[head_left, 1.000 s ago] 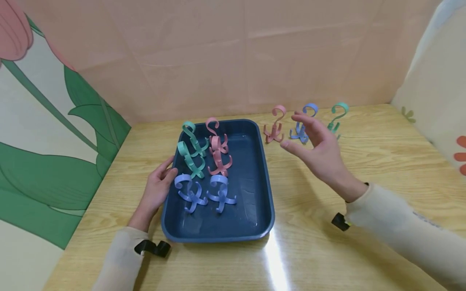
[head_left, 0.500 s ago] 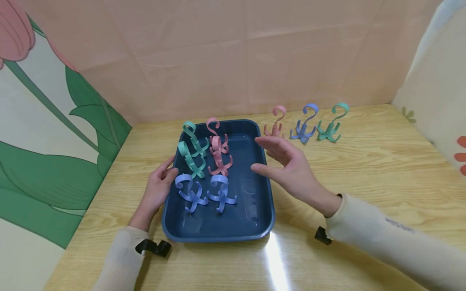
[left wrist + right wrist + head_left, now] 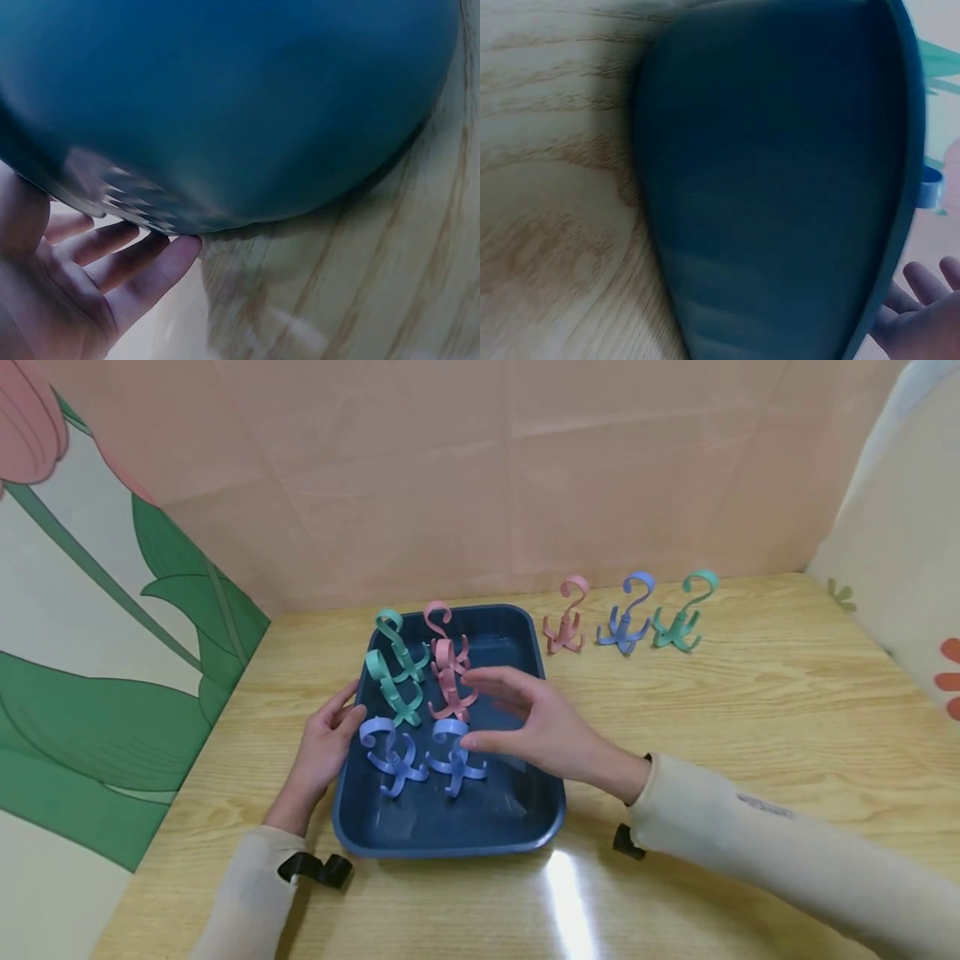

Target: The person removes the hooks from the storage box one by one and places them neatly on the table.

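Note:
A dark blue tray holds several plastic four-prong hanging hooks. Two green hooks lie along its left side, and two pink hooks are right of them. Nearer the front are two blue hooks. My left hand grips the tray's left rim, thumb over the edge and fingers against the outer wall. Over the tray's right half hovers my right hand, thumb and fingers apart with nothing between them. Its fingertips are near the front pink hook and the right blue hook; contact cannot be made out.
On the wooden table behind and right of the tray stand a pink hook, a blue hook and a green hook in a row. A pinkish covered wall closes the back.
My right hand has moved left and toward me, from in front of the row of hooks on the table to over the tray. My left hand has stayed at the rim.

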